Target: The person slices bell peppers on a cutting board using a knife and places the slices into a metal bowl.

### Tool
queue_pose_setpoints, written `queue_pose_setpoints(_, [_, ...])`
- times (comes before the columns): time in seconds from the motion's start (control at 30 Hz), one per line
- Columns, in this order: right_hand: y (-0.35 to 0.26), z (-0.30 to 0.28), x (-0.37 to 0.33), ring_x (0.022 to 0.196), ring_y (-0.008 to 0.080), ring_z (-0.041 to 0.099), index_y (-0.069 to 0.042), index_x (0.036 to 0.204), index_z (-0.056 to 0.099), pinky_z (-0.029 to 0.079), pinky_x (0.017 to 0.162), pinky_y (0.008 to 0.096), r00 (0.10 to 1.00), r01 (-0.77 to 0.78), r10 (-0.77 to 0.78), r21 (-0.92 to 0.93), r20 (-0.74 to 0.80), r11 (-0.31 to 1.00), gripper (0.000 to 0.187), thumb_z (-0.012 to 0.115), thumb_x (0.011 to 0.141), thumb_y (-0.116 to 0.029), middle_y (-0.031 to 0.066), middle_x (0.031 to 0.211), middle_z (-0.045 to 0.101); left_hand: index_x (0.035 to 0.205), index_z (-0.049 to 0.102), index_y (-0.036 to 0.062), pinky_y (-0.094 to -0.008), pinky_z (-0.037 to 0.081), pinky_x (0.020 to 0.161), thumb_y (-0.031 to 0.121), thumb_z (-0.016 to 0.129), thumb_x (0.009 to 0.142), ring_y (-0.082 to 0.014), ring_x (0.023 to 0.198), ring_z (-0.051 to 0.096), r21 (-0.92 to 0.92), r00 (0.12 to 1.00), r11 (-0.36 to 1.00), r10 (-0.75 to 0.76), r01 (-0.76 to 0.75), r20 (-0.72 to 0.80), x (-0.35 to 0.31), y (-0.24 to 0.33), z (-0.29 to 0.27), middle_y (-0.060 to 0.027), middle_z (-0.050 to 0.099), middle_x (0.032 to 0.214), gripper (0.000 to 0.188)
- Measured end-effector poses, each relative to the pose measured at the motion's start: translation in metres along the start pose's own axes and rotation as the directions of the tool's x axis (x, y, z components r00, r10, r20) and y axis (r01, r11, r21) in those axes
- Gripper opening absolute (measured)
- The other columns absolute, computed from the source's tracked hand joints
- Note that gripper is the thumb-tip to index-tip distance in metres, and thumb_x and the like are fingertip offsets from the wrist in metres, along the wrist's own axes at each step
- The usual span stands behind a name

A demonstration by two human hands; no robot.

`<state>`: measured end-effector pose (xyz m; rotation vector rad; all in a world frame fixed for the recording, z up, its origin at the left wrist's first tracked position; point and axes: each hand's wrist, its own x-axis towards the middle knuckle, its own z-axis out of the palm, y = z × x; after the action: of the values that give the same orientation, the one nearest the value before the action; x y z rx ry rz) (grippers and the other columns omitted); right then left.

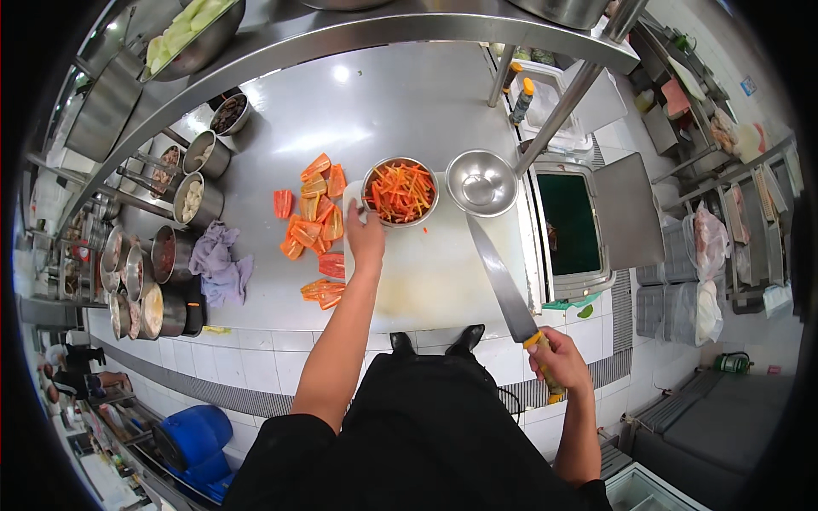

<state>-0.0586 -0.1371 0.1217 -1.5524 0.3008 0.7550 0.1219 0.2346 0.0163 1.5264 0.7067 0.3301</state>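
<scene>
My right hand (561,362) is closed round the yellow handle of a large kitchen knife (503,277). Its long blade points up and left, with the tip over the right part of a white cutting board (452,272). At the board's far left, my left hand (365,238) has its fingers apart beside a steel bowl (435,200) of red and orange pepper strips (398,192). Whether a fingertip touches the rim I cannot tell. Flattened pepper pieces (313,213) lie left of that hand. An empty steel bowl (481,183) stands right of the filled one.
Steel pots (198,200) of ingredients and a crumpled purple cloth (220,264) occupy the table's left side. A steel shelf (383,27) crosses overhead, with a post (562,115) at the right. An opening with a green interior (562,213) lies beyond the board's right edge.
</scene>
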Motion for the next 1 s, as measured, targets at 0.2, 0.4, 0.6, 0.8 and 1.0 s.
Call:
queue_pose_setpoints(0.2, [0.014,-0.021,0.015,0.054,0.0098,0.055,-0.003,0.106,0.065,0.046,0.050,0.0262,0.997,-0.070,0.072,-0.140,0.009,0.988,0.017,0.068,0.098,-0.018,0.0018,0.069,0.060,0.120,0.059,0.0042,-0.0265,0.053,0.053,0.003,0.050,0.097,-0.0136,0.065,0.062,-0.197,0.966,0.957,-0.174,0.211,0.189,0.012,-0.008,0.001,-0.0077,0.069,0.098,0.025])
queue_pose_setpoints(0.4, [0.012,-0.030,0.057,0.054,0.0110,0.057,-0.001,0.113,0.064,0.048,0.050,0.0282,0.997,0.033,-0.007,-0.326,0.081,0.945,0.026,0.069,0.097,-0.020,0.0034,0.069,0.061,0.119,0.062,0.0024,-0.0269,0.050,0.048,0.002,0.048,0.097,-0.0131,0.063,0.061,-0.325,0.989,0.934,-0.130,0.145,0.066,-0.056,-0.001,-0.046,-0.0071,0.069,0.094,0.026])
queue_pose_setpoints(0.6, [0.002,-0.012,0.101,0.055,0.0134,0.060,-0.001,0.129,0.058,0.051,0.052,0.0302,0.981,0.185,-0.123,-0.541,0.149,0.820,0.038,0.067,0.098,-0.021,0.0052,0.072,0.063,0.130,0.061,0.0021,-0.0256,0.050,0.047,0.000,0.049,0.095,-0.0125,0.064,0.063,-0.453,0.950,0.891,-0.174,0.040,-0.258,-0.184,-0.011,-0.141,-0.0071,0.071,0.095,0.036])
queue_pose_setpoints(0.8, [0.005,0.020,0.124,0.057,0.0070,0.051,-0.009,0.123,0.055,0.045,0.047,0.0243,0.852,0.379,-0.149,-0.396,0.501,0.836,0.023,0.061,0.102,-0.017,-0.0005,0.077,0.055,0.130,0.061,0.0035,-0.0233,0.051,0.047,0.000,0.051,0.093,-0.0102,0.067,0.064,-0.471,0.675,0.857,-0.224,-0.207,-0.704,-0.352,-0.058,-0.226,-0.0056,0.071,0.097,0.039])
queue_pose_setpoints(1.0, [0.027,0.049,0.100,0.048,0.0064,0.047,-0.009,0.111,0.053,0.040,0.041,0.0244,0.724,0.422,0.061,-0.512,0.687,0.748,0.010,0.056,0.105,-0.016,-0.0006,0.068,0.051,0.129,0.061,0.0028,-0.0247,0.052,0.047,0.001,0.051,0.094,-0.0113,0.066,0.064,-0.386,0.220,0.816,-0.320,-0.430,-0.922,-0.506,-0.107,-0.306,-0.0074,0.071,0.099,0.037])
